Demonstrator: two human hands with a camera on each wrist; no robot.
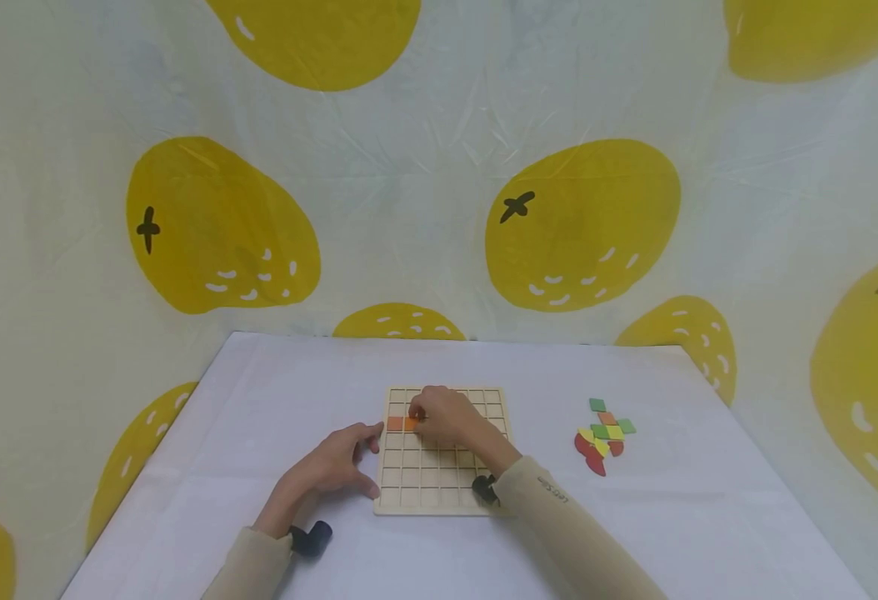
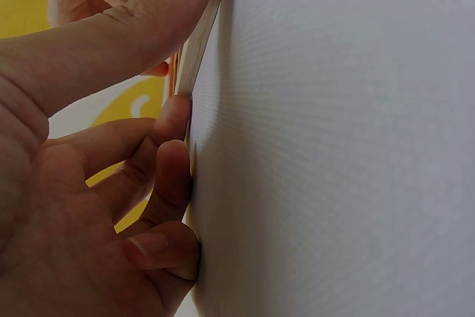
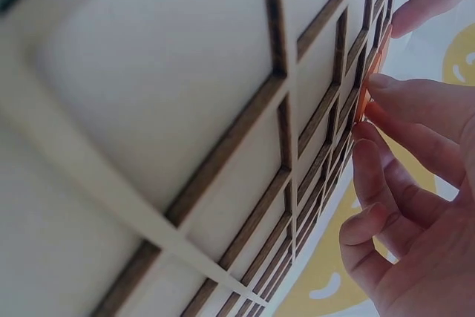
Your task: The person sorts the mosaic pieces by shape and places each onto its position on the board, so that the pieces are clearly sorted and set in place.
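A wooden grid board (image 1: 439,479) lies flat on the table. One orange square tile (image 1: 395,423) fills a cell at its left edge, third row from the far side. In the cell beside it, my right hand (image 1: 446,417) pinches a second orange tile (image 1: 410,425) between thumb and fingers; the right wrist view shows the thumb on the orange tile (image 3: 364,100), partly covered. My left hand (image 1: 334,462) rests along the board's left side, thumb and fingertips spread and touching the edge. In the left wrist view the thumb lies against the board's edge (image 2: 202,38).
Right of the board lies a loose group of flat pieces: green squares (image 1: 597,405), an orange square (image 1: 606,418), yellow pieces (image 1: 615,432) and red curved pieces (image 1: 595,461). A white cloth (image 1: 281,375) covers the table. Behind hangs a curtain (image 1: 409,208) with yellow fruit print.
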